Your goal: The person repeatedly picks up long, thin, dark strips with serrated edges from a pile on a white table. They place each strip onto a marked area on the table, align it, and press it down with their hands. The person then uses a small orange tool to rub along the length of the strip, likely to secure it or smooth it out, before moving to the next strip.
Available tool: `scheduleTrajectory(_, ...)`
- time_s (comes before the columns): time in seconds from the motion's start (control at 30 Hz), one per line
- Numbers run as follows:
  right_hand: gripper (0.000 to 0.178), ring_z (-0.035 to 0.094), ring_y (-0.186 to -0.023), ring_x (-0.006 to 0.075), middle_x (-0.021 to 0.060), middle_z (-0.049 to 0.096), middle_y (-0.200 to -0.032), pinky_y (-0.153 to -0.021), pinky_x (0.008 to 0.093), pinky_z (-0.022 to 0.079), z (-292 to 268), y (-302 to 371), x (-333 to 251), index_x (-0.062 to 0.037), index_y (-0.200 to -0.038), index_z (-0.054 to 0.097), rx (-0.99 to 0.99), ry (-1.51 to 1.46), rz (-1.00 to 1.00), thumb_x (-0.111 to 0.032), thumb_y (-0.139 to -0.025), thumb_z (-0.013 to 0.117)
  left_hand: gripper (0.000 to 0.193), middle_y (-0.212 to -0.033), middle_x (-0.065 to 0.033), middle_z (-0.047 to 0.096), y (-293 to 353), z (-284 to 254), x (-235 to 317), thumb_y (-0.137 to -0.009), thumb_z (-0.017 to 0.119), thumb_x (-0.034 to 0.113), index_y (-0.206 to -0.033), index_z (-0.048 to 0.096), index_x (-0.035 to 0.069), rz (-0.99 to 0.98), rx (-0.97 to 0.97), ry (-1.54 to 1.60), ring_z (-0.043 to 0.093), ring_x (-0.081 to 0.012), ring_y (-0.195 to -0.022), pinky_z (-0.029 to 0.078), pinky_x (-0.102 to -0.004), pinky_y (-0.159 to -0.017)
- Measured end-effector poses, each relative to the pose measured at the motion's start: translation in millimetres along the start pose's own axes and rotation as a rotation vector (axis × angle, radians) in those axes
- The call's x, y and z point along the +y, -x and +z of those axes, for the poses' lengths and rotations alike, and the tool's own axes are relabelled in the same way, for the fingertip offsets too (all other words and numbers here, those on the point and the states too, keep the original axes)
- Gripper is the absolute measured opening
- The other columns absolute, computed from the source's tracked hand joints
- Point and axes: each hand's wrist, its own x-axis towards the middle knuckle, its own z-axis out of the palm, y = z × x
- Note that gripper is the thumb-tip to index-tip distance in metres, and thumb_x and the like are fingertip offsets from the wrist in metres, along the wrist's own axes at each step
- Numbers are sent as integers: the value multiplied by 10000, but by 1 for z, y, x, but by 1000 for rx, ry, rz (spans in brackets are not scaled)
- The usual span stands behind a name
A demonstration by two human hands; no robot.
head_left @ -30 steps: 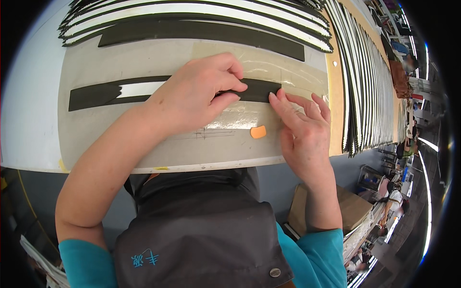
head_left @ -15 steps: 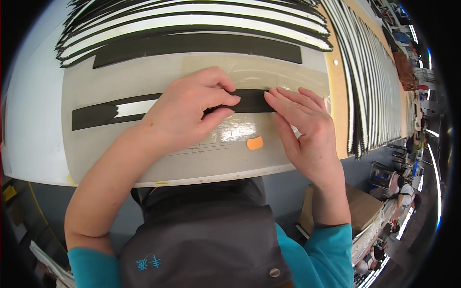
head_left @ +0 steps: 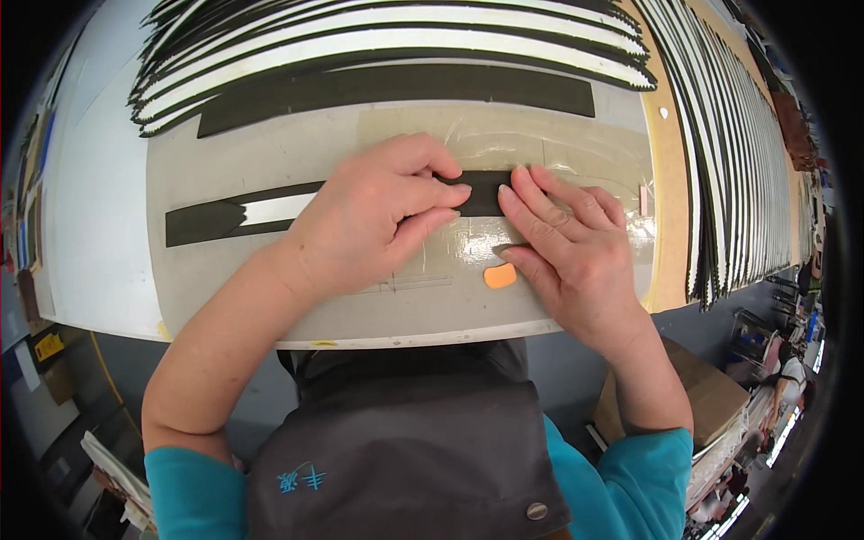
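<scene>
Mat (head_left: 198,283), left hand (head_left: 373,207) curled, perhaps pinching strip (head_left: 200,225), right hand (head_left: 580,250) palm-down

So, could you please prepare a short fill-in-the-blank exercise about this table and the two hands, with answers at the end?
1. The small piece near the right hand is ____ in colour.
2. On the black strip, the visible band beside the left hand is ____.
3. That band shows to the ____ of the left hand.
Missing words: orange; white; left
</scene>
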Motion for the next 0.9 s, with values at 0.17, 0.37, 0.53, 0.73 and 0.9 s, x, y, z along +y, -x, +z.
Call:
scheduleTrajectory(0.17,497,600,-1323,218,40,670,-1438,-1067,451,450,1,-4,-3,-131,-1338,716,20,24,-5,-275,-872,809,282,-1215,-50,706,4,0,15,-818,770,36,-1099,794,58,147,21,-524,650,-267,-1058,546,-375,-880)
scheduleTrajectory(0.37,513,602,-1328,221,4,667,-1448,-1150,501,395,-7,3,10,-144,-1355,709,8,82,-16,-260,-865,804,381,-1289,-8,696,24,-3,21,-777,703,55,-1153,765,71,141,56,-713,606,-259,-1206,499,-417,-1006)
scheduleTrajectory(0.53,466,624,-1283,231,1,701,-1394,-1185,516,374,-17,7,17,-136,-1309,733,1,114,-28,-234,-860,809,368,-1286,-10,706,32,2,24,-822,748,75,-1189,759,76,72,81,-681,615,-276,-1216,493,-429,-1011)
scheduleTrajectory(0.73,359,659,-1095,249,59,752,-1223,-1074,493,459,-14,-9,21,-101,-1158,783,68,20,-50,-165,-809,840,394,-1241,-39,717,27,0,19,-812,820,128,-1199,757,88,80,118,-582,635,-284,-1142,509,-426,-957)
scheduleTrajectory(0.9,286,648,-988,304,66,735,-924,-946,462,492,-16,-30,20,-72,-1018,796,163,-132,73,-108,-744,869,273,-1025,-59,710,5,-3,20,-792,847,125,-1047,770,68,-29,168,-430,636,-290,-1006,519,-391,-877)
